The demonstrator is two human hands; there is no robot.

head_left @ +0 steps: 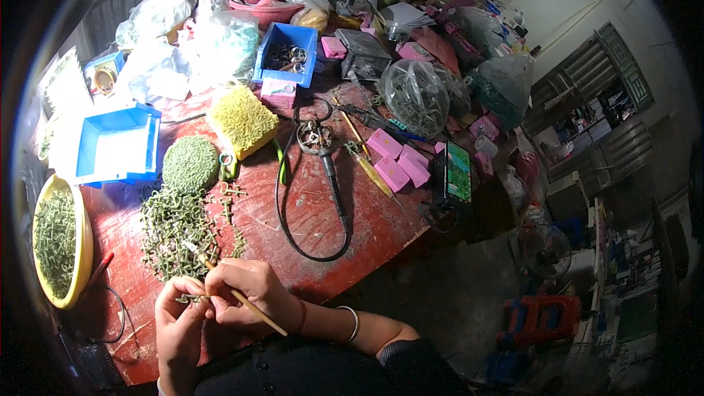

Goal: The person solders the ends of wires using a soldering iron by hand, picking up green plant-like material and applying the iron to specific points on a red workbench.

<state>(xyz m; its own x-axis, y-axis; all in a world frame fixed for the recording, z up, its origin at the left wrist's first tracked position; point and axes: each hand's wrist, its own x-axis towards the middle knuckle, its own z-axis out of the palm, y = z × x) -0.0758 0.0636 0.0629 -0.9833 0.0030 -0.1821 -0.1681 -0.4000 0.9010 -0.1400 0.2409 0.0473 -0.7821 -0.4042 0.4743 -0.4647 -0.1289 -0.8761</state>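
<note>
Pinching a small green piece (192, 298) between thumb and fingers, the person's left hand (180, 315) is nearly closed above the near side of the red table (246, 209). Close against it, the right hand (249, 286) curls round a thin wooden stick (257, 312) held slantwise; I can't tell whether its fingertips touch the piece too. Just beyond both hands lies a heap of similar green pieces (172, 227), then a round pale-green pad (189, 163) and a yellow spongy block (246, 119). To the left stand a yellow bowl (84, 249) of green pieces and, farther off, a blue bin (152, 145). On the right, a soldering-iron-like tool (335, 189) trails its black cable in a loop across the tabletop. Past it lie pink boxes (392, 174), their tiny dark marks unreadable from here, beside a lit screen (459, 171). Plastic bags (414, 99) crowd the far side.
</note>
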